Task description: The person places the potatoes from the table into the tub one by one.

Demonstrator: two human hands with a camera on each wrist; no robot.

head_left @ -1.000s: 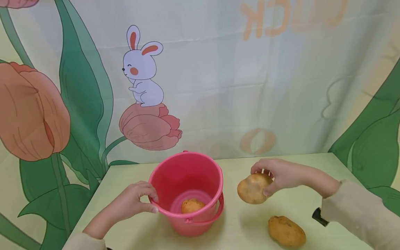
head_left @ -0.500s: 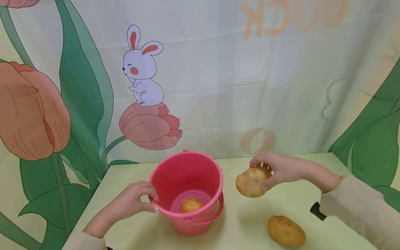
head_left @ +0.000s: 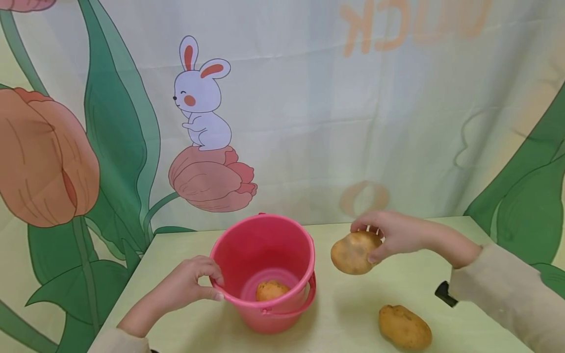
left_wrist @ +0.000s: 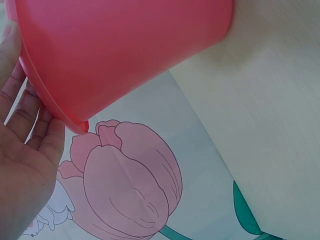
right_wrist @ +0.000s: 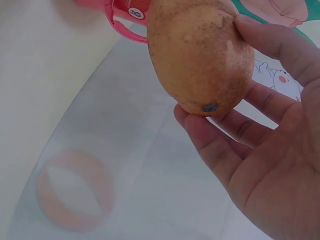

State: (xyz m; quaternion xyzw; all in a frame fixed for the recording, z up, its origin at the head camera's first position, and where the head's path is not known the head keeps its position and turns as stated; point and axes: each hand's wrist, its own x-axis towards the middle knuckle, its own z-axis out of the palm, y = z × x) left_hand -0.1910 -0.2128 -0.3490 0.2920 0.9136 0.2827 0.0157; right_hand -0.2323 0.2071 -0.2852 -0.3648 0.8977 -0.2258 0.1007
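Observation:
A pink bucket point(head_left: 269, 318) stands on the table with one potato point(head_left: 271, 290) lying at its bottom. My left hand point(head_left: 187, 284) grips the bucket's left rim, thumb on the outside and fingertips over the edge; the left wrist view shows the same hand point(left_wrist: 30, 145) against the rim. To the right of the bucket, my right hand point(head_left: 397, 238) holds another potato point(head_left: 355, 252) above the table. In the right wrist view the thumb and fingers pinch this potato point(right_wrist: 200, 55) from either side. A third potato point(head_left: 404, 327) rests on the table, nearer the front.
The pale table point(head_left: 353, 323) ends at a hanging cloth point(head_left: 300, 122) printed with tulips and a rabbit. The bucket's handle point(head_left: 304, 306) hangs down at its front right. A small black object point(head_left: 447, 294) sits by the right sleeve.
The right hand has lifted its potato a little higher and shifted slightly left, closer to the bucket. The left hand, bucket and other potatoes stay in place.

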